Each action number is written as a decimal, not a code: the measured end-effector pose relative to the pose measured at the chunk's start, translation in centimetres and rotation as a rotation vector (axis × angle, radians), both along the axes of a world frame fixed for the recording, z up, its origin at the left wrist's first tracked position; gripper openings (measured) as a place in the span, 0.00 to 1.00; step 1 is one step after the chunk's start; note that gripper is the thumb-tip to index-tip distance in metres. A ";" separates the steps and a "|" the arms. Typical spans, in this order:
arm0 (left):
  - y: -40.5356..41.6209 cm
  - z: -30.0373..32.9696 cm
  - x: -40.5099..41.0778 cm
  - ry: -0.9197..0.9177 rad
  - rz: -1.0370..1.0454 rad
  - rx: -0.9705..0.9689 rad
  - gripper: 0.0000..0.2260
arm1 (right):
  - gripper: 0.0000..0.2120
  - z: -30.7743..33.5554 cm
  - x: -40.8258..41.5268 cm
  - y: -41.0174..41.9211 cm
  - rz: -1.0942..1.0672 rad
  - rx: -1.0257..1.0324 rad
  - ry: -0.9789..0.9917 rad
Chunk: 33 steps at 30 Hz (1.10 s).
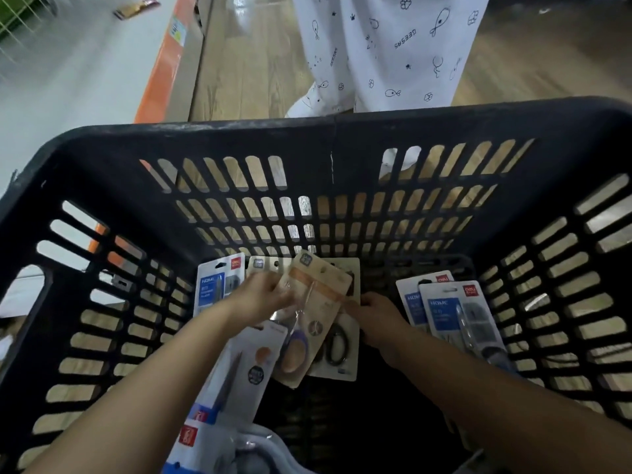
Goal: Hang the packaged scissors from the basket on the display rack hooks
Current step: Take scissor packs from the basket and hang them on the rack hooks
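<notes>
Both my hands reach down into a black slotted basket [335, 131]. My left hand [263, 295] grips the left edge of a beige scissors pack [318, 313] with purple handles, tilted over other packs. My right hand [372, 309] holds the same pack's right edge, fingers curled beside it. Under it lies a beige pack with black-handled scissors [338, 347]. Blue-and-white scissors packs lie at the left [215, 285], at the right [455, 313] and near me [236, 384]. No display hooks are in view.
A person in white patterned trousers [393, 53] stands on the wooden floor just beyond the basket. A white shelf with an orange edge [160, 73] runs along the left, with a wire rack [20, 18] at the far corner.
</notes>
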<state>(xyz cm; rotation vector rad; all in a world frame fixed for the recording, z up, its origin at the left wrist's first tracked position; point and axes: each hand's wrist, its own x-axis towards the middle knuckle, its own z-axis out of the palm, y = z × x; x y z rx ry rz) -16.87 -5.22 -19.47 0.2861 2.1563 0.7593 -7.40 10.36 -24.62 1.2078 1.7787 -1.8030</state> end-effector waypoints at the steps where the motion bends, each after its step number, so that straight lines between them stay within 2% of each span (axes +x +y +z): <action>1: 0.0 0.1 0.0 -0.010 0.005 0.024 0.04 | 0.10 0.1 0.0 0.3 -0.015 -0.024 0.011; 5: 0.1 0.4 0.3 0.002 0.046 0.071 0.05 | 0.08 0.4 -0.2 1.1 -0.047 -0.088 0.051; 9: 0.4 1.0 0.4 0.000 0.215 0.205 0.02 | 0.16 0.1 -0.1 2.5 -0.106 -0.029 -0.002; 12: 1.2 1.0 0.9 -0.031 0.304 0.261 0.03 | 0.18 -0.3 -0.1 3.2 -0.129 0.011 -0.056; 16: 2.6 0.4 1.9 0.013 0.456 0.247 0.07 | 0.20 -0.6 0.3 3.8 -0.195 0.042 -0.109; 21: 4.1 1.7 3.8 -0.048 0.718 0.295 0.09 | 0.27 1.6 1.6 3.7 -0.311 0.025 -0.183; 25: 4.1 5.2 5.0 -0.016 0.830 0.293 0.04 | 0.29 5.4 3.8 3.5 -0.277 0.100 -0.265; 29: 4.1 10.0 5.4 -0.064 0.919 0.303 0.09 | 0.24 11.2 4.4 4.3 -0.282 0.161 -0.291; 33: 3.4 17.3 5.7 -0.097 0.893 0.264 0.09 | 0.15 19.9 2.9 5.1 -0.079 0.215 -0.243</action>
